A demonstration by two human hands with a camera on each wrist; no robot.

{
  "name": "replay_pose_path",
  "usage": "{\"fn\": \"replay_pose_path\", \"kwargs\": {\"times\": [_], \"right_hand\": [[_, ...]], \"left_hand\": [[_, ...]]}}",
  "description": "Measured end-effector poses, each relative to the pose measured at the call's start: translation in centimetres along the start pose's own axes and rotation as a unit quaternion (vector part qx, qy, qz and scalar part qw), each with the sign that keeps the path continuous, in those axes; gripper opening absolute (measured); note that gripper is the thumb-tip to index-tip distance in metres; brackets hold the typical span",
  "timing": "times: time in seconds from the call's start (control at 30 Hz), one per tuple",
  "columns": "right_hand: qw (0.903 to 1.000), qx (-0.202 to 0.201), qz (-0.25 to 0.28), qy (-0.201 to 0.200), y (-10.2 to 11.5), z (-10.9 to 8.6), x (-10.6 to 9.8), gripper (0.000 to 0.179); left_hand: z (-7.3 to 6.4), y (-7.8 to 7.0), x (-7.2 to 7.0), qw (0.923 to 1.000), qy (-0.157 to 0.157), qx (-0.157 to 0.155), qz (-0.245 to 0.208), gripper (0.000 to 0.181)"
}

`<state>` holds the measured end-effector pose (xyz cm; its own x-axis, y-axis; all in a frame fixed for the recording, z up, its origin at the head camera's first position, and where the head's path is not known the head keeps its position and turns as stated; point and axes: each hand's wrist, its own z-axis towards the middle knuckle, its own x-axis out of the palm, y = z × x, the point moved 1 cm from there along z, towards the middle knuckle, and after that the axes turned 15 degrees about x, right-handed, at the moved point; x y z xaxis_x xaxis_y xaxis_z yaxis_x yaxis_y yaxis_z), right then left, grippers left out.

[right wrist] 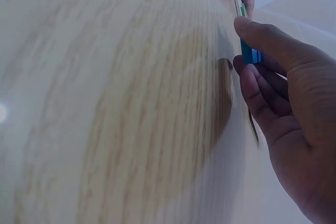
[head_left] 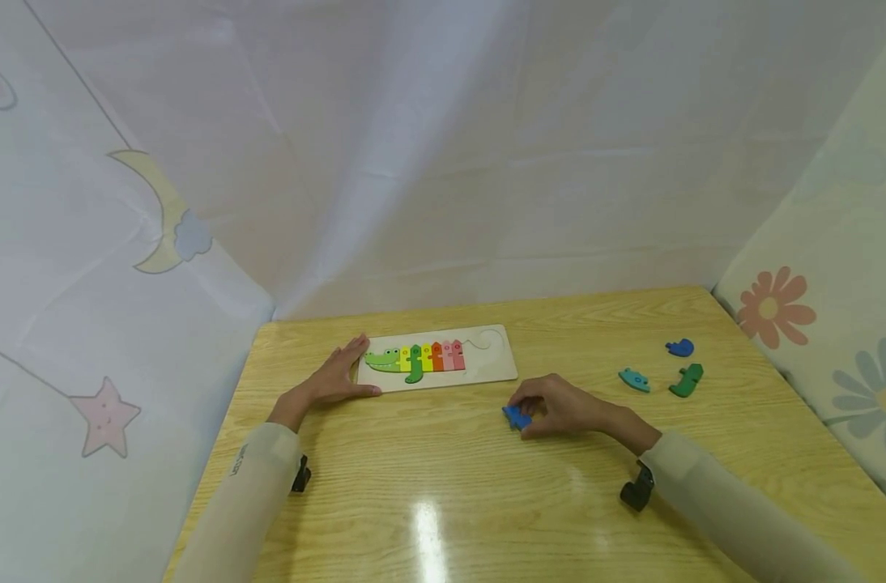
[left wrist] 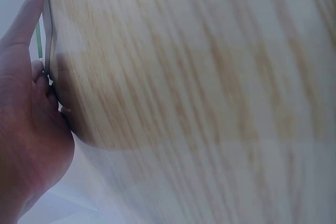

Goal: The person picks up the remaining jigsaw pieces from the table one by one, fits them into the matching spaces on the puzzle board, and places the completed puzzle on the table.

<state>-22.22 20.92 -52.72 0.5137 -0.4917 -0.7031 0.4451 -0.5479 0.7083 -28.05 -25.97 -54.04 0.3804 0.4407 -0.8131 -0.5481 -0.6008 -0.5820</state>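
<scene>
A pale wooden puzzle board (head_left: 490, 368) lies near the back of the table, with a crocodile's green head (head_left: 382, 361) and several coloured body pieces set in its left and middle part. The recess at its right end shows bare wood. My left hand (head_left: 335, 375) holds the board's left end, thumb at the front edge and fingers at the back corner. To the right and in front of the board, my right hand (head_left: 560, 406) pinches a blue puzzle piece (head_left: 517, 417) between thumb and fingers. In the right wrist view the blue piece (right wrist: 251, 51) is partly hidden by the fingers.
Three loose pieces lie at the right of the table: a dark blue one (head_left: 680, 348), a teal one (head_left: 635, 380) and a green one (head_left: 687, 380). Printed cloth walls (head_left: 443, 202) stand behind and beside the wooden table (head_left: 385, 486).
</scene>
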Motion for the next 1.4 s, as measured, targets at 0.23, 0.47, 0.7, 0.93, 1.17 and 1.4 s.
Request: {"fn": "replay_pose_path", "kwargs": {"times": [0.23,0.47,0.7,0.93,1.17,1.4], "right_hand": [[0.9997,0.010,0.009,-0.020,0.2,0.2,0.0,0.039],[0.9990,0.014,0.019,-0.037,0.5,0.6,-0.3,0.040],[0.9980,0.019,0.019,-0.058,0.7,1.1,-0.4,0.041],[0.9969,0.016,0.027,-0.073,0.6,1.5,-0.4,0.040],[0.9954,0.007,0.016,-0.095,0.3,1.9,-0.5,0.040],[0.9934,-0.008,0.006,-0.114,0.6,2.1,-1.0,0.039]], "left_hand": [[-0.1,-0.2,0.0,1.0000,-0.003,0.001,0.000,0.115],[-0.1,-0.2,0.0,0.9999,-0.007,0.008,0.005,0.116],[0.0,-0.2,0.0,1.0000,-0.001,-0.001,0.006,0.116],[0.0,-0.1,0.0,1.0000,-0.005,0.002,0.003,0.116],[0.0,0.0,0.1,1.0000,-0.005,0.002,0.005,0.116],[-0.1,0.1,0.0,1.0000,-0.004,0.000,0.005,0.116]]}}
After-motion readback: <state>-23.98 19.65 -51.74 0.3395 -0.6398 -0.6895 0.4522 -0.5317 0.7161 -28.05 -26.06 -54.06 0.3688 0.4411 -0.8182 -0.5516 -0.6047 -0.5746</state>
